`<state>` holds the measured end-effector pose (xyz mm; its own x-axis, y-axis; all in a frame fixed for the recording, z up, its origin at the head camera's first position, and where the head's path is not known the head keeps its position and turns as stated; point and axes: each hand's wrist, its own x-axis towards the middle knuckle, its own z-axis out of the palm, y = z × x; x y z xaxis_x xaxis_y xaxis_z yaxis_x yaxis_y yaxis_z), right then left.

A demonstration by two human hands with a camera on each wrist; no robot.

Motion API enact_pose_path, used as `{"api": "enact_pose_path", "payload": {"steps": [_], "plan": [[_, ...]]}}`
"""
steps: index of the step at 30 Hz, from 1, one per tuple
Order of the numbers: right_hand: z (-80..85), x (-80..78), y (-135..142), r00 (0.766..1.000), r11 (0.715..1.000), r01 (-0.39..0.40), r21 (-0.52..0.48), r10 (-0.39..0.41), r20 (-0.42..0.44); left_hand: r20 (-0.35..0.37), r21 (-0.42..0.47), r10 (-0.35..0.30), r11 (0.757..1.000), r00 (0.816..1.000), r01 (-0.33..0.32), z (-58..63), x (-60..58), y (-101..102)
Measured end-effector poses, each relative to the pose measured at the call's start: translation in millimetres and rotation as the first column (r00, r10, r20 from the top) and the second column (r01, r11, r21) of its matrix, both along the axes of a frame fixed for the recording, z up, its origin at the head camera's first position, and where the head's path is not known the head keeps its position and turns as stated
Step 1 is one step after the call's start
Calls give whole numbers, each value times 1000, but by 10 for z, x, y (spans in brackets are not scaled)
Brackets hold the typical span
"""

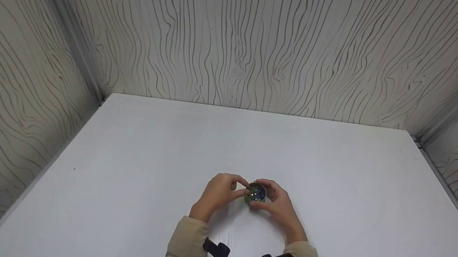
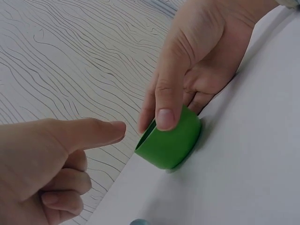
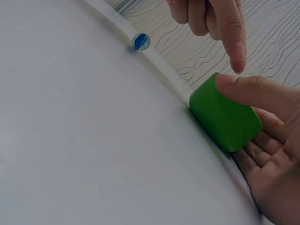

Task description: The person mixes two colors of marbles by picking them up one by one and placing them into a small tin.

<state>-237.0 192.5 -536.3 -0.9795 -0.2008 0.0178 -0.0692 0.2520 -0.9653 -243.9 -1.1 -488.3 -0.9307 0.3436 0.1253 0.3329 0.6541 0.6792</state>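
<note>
2 hands at a green cup on the counter

Right hand (image 1: 278, 206) pinches the cup (image 2: 169, 140) near the counter's (image 1: 333, 176) 6 o'clock edge; left hand (image 1: 218, 194) holds nothing, forefinger out over the rim, marble (image 3: 140, 41) nearby.

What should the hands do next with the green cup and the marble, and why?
Probably the left hand should pick up the marble. The right hand already holds the green cup on the table, thumb against its wall, and the left hand's fingers hold nothing. The marble lies loose on the table, apart from the cup.
</note>
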Motion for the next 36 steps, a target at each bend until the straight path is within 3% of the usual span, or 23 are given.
{"api": "enact_pose_path", "payload": {"steps": [7, 22, 36], "plan": [[-6, -8, -10, 1000, 1000, 11, 2, -11, 6, 13, 10, 4, 1000, 1000, -4, 7, -15, -63], [31, 10, -21, 999, 999, 31, 8, -31, 22, 118, -20, 39, 999, 992, -37, 27, -14, -118], [27, 5, -26, 998, 999, 48, 20, -49, 30, 283, -44, 77, 997, 956, -67, 51, -28, -263]]}}
